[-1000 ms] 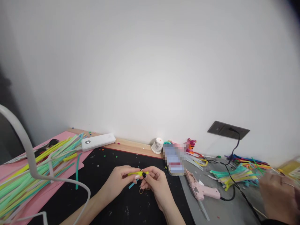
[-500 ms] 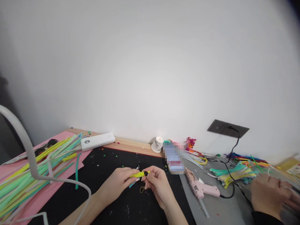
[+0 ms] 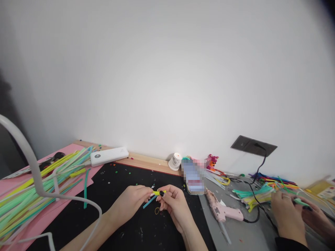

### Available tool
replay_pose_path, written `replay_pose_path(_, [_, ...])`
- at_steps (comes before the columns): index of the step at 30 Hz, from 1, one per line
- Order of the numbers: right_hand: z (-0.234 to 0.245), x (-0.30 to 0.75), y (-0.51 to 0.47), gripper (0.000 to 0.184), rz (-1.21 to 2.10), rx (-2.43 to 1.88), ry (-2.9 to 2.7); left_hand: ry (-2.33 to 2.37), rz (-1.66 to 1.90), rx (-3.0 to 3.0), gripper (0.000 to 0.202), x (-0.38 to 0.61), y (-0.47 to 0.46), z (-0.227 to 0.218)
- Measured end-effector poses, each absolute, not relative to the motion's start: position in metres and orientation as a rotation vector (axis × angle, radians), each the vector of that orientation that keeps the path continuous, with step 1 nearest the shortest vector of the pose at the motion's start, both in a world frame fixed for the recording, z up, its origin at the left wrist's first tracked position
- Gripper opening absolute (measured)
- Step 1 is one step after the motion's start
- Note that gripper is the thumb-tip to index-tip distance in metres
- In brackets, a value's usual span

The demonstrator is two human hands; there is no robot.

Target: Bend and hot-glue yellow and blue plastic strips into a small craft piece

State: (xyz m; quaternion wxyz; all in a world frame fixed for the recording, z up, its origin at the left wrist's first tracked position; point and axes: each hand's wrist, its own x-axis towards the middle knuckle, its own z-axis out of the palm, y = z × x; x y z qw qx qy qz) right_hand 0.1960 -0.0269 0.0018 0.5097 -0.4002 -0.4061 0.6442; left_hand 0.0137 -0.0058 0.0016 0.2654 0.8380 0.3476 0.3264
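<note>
Between my two hands, above the black mat, is a short yellow pipe cleaner piece. My left hand pinches its left end between thumb and fingers. At its other end, my right hand is closed on it, with a dark-nailed thumb in front. Just under my fingers shows a thin blue strip; whether it is held or lies on the mat I cannot tell. A small tan loop appears below my right fingertips.
Left, pink paper bears many pipe cleaners beside a white power bank. A white cable crosses in front. Right are a paper cup, phone, pink glue gun and another person's hands.
My left fingers now cover more of the yellow piece, and more of the blue strip shows. The other person's hands have shifted left and hold something pale green.
</note>
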Motion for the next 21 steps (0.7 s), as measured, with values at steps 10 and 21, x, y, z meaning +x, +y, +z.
replay_pose_path(10, [0.002,0.196,-0.024,0.021,1.531,-0.945,-0.931,0.989,0.871,2.147,0.029,0.017,-0.006,-0.004])
replay_pose_path(21, [-0.005,0.198,-0.023,0.02,1.449,-1.007,-1.032,1.078,0.89,2.099,0.029,0.017,-0.004,-0.006])
